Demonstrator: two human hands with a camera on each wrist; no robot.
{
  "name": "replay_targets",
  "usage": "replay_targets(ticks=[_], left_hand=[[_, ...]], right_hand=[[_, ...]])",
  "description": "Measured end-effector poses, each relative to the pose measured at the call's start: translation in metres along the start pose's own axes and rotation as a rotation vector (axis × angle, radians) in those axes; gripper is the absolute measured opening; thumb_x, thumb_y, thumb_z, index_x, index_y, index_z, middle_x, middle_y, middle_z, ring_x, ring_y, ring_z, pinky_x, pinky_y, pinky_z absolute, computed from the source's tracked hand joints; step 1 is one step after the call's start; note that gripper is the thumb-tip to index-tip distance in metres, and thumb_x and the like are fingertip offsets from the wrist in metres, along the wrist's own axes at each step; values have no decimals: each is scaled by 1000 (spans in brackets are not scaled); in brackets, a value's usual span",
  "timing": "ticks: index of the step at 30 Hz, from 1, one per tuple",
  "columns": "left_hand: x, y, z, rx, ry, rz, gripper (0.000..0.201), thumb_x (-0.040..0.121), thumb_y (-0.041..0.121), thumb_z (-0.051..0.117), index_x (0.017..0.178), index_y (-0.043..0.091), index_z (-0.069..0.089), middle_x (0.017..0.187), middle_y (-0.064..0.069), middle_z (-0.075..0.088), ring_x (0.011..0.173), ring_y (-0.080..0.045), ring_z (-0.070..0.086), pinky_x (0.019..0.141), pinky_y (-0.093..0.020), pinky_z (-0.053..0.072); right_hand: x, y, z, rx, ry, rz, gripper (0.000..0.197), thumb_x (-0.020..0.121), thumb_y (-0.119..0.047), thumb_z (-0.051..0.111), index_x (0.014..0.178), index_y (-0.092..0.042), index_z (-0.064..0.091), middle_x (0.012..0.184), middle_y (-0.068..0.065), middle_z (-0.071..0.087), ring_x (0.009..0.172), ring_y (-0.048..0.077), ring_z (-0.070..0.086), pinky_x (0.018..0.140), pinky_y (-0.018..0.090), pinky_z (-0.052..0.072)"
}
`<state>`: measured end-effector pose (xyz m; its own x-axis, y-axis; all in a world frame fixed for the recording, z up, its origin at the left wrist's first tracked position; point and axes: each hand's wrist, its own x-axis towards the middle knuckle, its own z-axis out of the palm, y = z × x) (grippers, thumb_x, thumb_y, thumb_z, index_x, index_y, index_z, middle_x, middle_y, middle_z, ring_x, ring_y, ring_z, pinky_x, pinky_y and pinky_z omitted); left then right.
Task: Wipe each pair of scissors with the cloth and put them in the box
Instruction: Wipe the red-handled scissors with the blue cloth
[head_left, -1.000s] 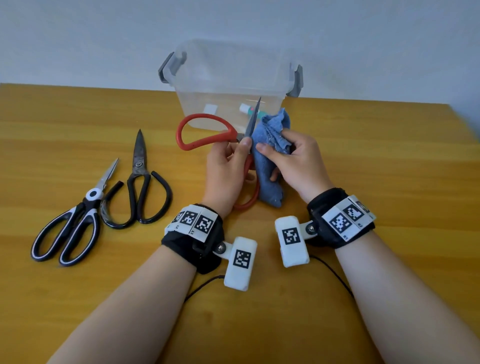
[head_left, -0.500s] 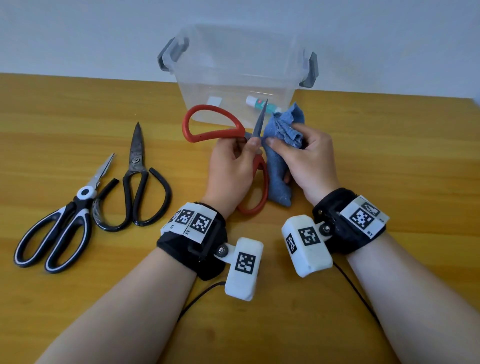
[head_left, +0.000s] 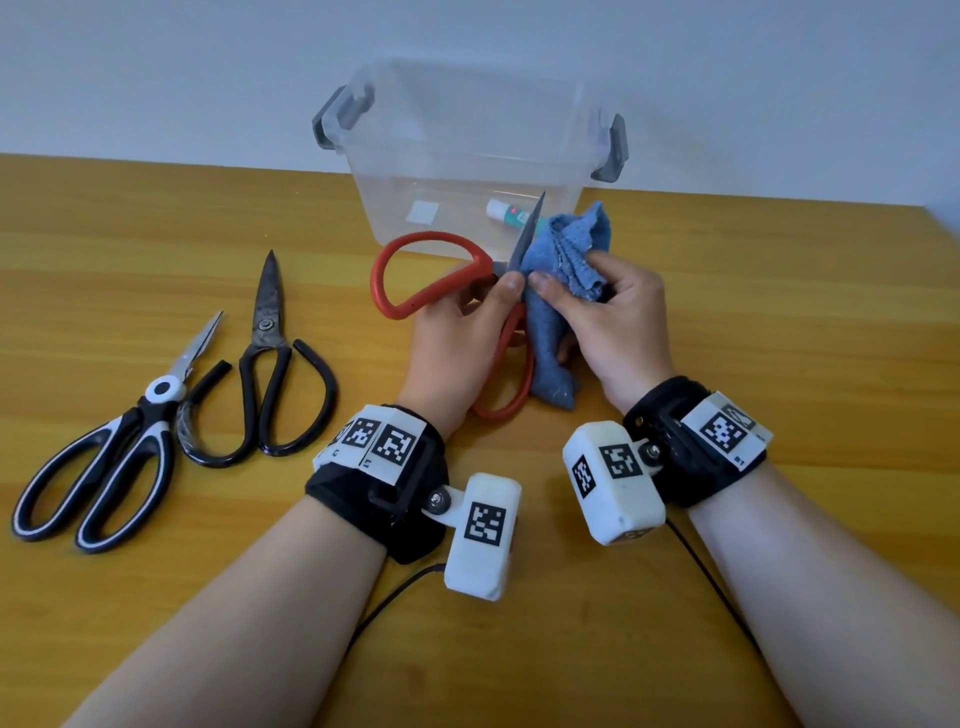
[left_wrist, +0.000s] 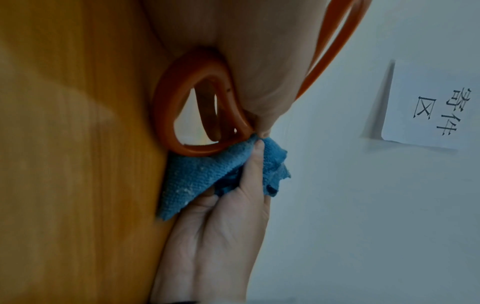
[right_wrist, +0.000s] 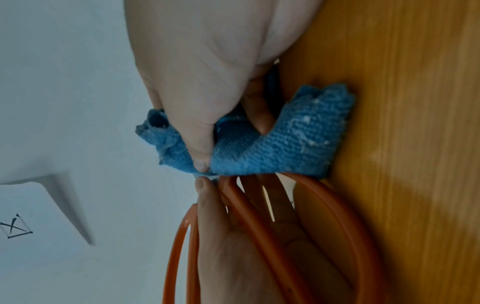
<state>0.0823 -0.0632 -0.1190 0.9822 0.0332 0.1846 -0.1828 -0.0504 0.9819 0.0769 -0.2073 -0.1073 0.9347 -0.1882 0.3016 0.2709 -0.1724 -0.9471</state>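
My left hand (head_left: 457, 338) grips the red-handled scissors (head_left: 415, 275) by the handles, blade pointing up and away toward the far edge of the table (head_left: 779, 322), thumb pressed close to the pivot. My right hand (head_left: 608, 312) pinches the blue cloth (head_left: 561, 244) around the lower part of the blade, thumb tip nearly touching my left thumb. That is the risk as I judge it — if the cloth bunches thin or slips, my thumb rides along bare metal, and the exposed point could catch me on a fast stroke. The handles are splayed, so a loose grip might let the blades swing shut on the cloth. Just beyond the tip stands the clear box (head_left: 467, 171), with a small tube (head_left: 501, 210) inside; a long stroke could jab its wall. Toward the left edge lie the black scissors (head_left: 270, 364) and the black-and-white scissors (head_left: 119, 452), touching each other — both not yet wiped, I think.
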Motion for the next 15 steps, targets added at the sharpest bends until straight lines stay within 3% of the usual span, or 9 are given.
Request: replay_targets(ticks=[2, 4, 7, 9, 12, 15], left_hand=[[0, 0, 0, 37, -9, -10, 25, 99, 30, 68, 106, 7, 73, 97, -2, 76, 90, -8, 72, 75, -21, 55], [-1, 1, 0, 71, -24, -24, 27, 99, 35, 67, 100, 8, 69, 91, -1, 74, 82, -7, 68, 71, -17, 49], [-5, 4, 3, 43, -86, -13, 13, 105, 28, 60, 93, 22, 59, 90, -8, 71, 80, -12, 70, 66, -18, 50], [-5, 6, 3, 8, -104, -22, 11, 105, 24, 58, 95, 27, 57, 95, -10, 72, 87, -20, 74, 65, -27, 57], [-5, 6, 1, -18, -94, -48, 12, 103, 18, 61, 93, 24, 57, 89, -7, 70, 82, -26, 73, 64, -44, 63], [-5, 4, 1, -35, -102, -39, 12, 102, 15, 62, 91, 17, 56, 81, -18, 71, 75, -36, 73, 70, -53, 62]], right_hand=[[-1, 0, 0, -4, 9, -19, 14, 90, -14, 78, 82, -25, 72, 71, -7, 70, 57, 19, 63, 39, 31, 46], [-1, 0, 0, -6, 11, -26, 14, 90, -14, 77, 81, -24, 72, 69, -5, 68, 55, 20, 60, 38, 31, 45], [0, 3, 0, 14, 16, -11, 12, 89, -15, 78, 81, -22, 73, 67, -4, 67, 53, 19, 59, 37, 27, 41], [1, 4, 0, 11, 7, -7, 11, 89, -16, 78, 81, -21, 73, 65, -6, 67, 51, 17, 59, 37, 25, 40], [4, 9, -1, -40, 23, -20, 9, 87, -15, 79, 82, -17, 73, 67, -9, 68, 56, 12, 62, 44, 24, 44], [11, 18, -5, -113, 144, -32, 16, 83, -17, 80, 75, -17, 67, 67, -12, 64, 63, 11, 61, 55, 28, 49]])
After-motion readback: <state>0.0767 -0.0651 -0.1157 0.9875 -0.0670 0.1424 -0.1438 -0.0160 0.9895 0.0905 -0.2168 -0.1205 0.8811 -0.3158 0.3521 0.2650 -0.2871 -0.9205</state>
